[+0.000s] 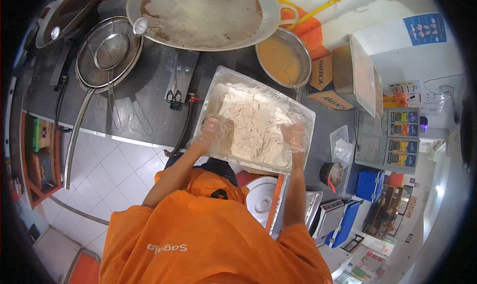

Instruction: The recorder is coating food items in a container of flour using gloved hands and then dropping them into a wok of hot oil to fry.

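A rectangular tub [261,86] of pale flour lies tilted at the counter's edge in front of me. Both hands wear clear plastic gloves. My left hand [211,130] is inside the tub's left end, at the edge of the flour [253,127]. At the right end, my right hand [295,134] touches the flour near the wall. The fingers of both are blurred by the gloves and flour, so whether they grip anything does not show. Lumps and ridges mark the flour between the hands.
A large pan of oil [208,45] with a thermometer stands beyond the tub. Beside it is a steel bowl of yellowish liquid [279,60] with a whisk. Strainers [111,52] and scissors [174,93] lie to the left. A small pot [331,174] and a cardboard box [320,73] are at right.
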The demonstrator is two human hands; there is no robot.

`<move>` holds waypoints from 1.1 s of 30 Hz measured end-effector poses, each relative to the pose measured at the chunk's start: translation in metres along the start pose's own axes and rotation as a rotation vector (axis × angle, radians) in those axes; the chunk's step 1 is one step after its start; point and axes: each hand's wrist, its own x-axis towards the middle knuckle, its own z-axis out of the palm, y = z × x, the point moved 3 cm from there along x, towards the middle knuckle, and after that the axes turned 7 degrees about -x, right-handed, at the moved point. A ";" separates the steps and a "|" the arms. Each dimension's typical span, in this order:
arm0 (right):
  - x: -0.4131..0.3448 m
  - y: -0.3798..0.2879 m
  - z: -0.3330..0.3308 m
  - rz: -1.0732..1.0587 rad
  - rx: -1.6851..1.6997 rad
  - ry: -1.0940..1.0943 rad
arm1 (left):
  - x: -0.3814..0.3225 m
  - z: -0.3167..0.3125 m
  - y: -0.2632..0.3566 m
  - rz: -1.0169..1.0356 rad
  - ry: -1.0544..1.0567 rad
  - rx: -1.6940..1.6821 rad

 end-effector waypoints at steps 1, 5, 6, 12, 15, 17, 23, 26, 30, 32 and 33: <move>-0.008 0.015 0.002 0.024 -0.015 0.007 | 0.003 -0.014 0.007 0.013 -0.005 -0.026; -0.019 0.037 0.000 0.116 -0.113 -0.010 | 0.021 -0.071 0.024 -0.109 -0.544 -0.281; -0.022 0.024 -0.012 0.091 -0.106 0.045 | 0.026 -0.086 0.027 0.034 -0.444 -0.227; -0.004 0.027 -0.076 0.233 0.016 -0.143 | 0.042 -0.089 0.024 -0.085 -0.617 -0.337; -0.001 -0.002 -0.129 0.141 0.344 -0.006 | 0.034 -0.089 0.025 0.213 -0.399 -0.280; 0.011 -0.037 -0.163 0.094 0.520 -0.035 | 0.030 -0.081 0.023 0.159 -0.397 -0.332; 0.099 -0.037 -0.234 0.280 0.302 -0.160 | 0.024 -0.054 0.022 -0.012 -0.438 -0.432; 0.130 -0.131 -0.253 0.118 0.410 -0.076 | 0.009 -0.048 0.020 -0.016 -0.440 -0.398; 0.171 -0.226 -0.247 -0.095 0.440 -0.112 | 0.017 -0.069 0.015 -0.007 -0.400 -0.438; 0.176 -0.282 -0.225 -0.122 0.443 -0.100 | 0.003 -0.049 0.018 0.051 -0.422 -0.331; 0.190 -0.295 -0.213 -0.144 0.438 -0.116 | 0.004 -0.049 0.016 0.028 -0.407 -0.326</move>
